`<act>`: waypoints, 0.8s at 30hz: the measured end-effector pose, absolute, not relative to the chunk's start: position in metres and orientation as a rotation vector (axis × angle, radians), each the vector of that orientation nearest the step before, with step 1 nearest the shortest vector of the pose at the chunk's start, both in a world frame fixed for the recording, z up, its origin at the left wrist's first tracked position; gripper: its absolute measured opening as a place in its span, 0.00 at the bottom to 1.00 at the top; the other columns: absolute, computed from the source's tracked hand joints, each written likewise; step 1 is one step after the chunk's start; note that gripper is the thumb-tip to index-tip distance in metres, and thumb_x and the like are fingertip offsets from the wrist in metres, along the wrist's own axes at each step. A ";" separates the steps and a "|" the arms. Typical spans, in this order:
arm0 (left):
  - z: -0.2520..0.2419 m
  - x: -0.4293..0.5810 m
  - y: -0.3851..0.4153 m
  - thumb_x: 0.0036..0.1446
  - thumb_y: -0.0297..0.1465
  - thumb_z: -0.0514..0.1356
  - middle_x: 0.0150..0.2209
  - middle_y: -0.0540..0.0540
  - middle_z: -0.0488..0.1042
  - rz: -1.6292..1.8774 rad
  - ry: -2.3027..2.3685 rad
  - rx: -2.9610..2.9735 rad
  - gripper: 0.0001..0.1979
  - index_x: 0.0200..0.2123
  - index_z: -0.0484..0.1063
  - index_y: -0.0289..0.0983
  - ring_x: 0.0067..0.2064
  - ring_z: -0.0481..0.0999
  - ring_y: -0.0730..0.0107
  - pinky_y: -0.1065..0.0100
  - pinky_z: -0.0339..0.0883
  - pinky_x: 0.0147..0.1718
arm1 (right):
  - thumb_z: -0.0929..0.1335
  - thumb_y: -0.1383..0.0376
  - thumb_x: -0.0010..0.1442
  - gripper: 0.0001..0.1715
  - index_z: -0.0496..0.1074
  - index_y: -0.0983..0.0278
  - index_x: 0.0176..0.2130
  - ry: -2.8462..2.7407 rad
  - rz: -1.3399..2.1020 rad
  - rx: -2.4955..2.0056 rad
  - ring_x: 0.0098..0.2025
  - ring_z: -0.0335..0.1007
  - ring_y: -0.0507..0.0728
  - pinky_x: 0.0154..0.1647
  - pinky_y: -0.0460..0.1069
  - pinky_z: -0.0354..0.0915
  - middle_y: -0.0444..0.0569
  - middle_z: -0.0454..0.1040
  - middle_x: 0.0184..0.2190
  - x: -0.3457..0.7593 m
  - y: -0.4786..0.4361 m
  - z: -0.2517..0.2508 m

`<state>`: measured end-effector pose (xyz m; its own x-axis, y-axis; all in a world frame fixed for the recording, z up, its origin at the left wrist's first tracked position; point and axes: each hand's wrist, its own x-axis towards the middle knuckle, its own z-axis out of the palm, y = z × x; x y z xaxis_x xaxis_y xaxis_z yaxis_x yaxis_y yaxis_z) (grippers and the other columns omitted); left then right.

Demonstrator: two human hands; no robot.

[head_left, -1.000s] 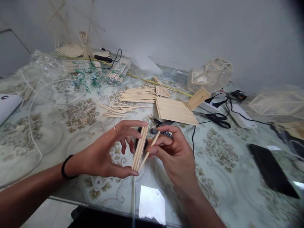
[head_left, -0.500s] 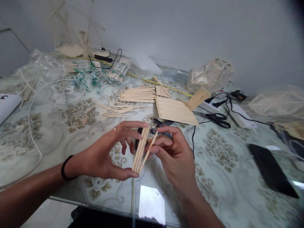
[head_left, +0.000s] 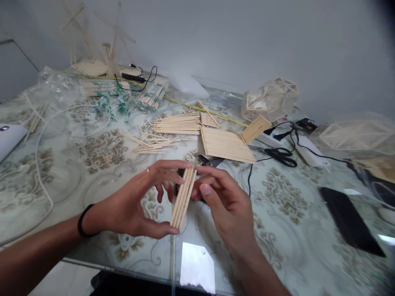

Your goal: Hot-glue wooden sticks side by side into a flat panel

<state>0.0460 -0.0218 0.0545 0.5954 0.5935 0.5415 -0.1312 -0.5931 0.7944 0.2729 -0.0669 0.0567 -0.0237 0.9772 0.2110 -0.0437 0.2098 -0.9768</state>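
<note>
My left hand (head_left: 140, 201) grips a small flat panel of pale wooden sticks (head_left: 183, 198), thumb under its lower end and forefinger on its upper end. It stands tilted above the glass-topped table (head_left: 277, 230). My right hand (head_left: 224, 201) presses against the panel's right edge, with thumb and fingers pinched there on the outermost stick. A black wristband sits on my left wrist and a ring on one finger.
Behind lie a loose pile of sticks (head_left: 177, 122), a finished stick panel (head_left: 226, 144), dark pliers (head_left: 210, 161), black scissors (head_left: 282, 155) and cables. Stick frames wrapped in plastic (head_left: 270, 98) stand at the right, a black phone (head_left: 350, 222) near the right edge.
The single stick in my right hand, angled away from the panel before, now lies flush against the panel's right edge. My left hand has barely moved.
</note>
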 end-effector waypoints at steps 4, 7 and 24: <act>0.055 0.046 -0.022 0.53 0.31 0.81 0.72 0.34 0.70 1.071 0.372 1.960 0.40 0.65 0.70 0.46 0.62 0.80 0.51 0.68 0.83 0.37 | 0.74 0.60 0.74 0.12 0.83 0.48 0.55 -1.286 1.093 -1.006 0.33 0.79 0.51 0.37 0.45 0.75 0.39 0.82 0.31 0.272 -0.067 0.058; 0.056 0.046 -0.023 0.53 0.32 0.81 0.72 0.34 0.69 1.062 0.384 1.959 0.41 0.66 0.69 0.47 0.57 0.83 0.54 0.68 0.83 0.36 | 0.75 0.61 0.74 0.12 0.83 0.48 0.55 -1.292 1.094 -0.996 0.33 0.79 0.50 0.38 0.45 0.75 0.39 0.82 0.31 0.273 -0.067 0.058; 0.056 0.043 -0.024 0.51 0.33 0.82 0.73 0.35 0.67 1.114 0.416 1.917 0.41 0.64 0.70 0.47 0.44 0.83 0.65 0.68 0.80 0.33 | 0.87 0.57 0.53 0.47 0.76 0.44 0.67 -1.402 1.163 -0.861 0.40 0.75 0.56 0.50 0.53 0.76 0.41 0.79 0.38 0.278 -0.062 0.055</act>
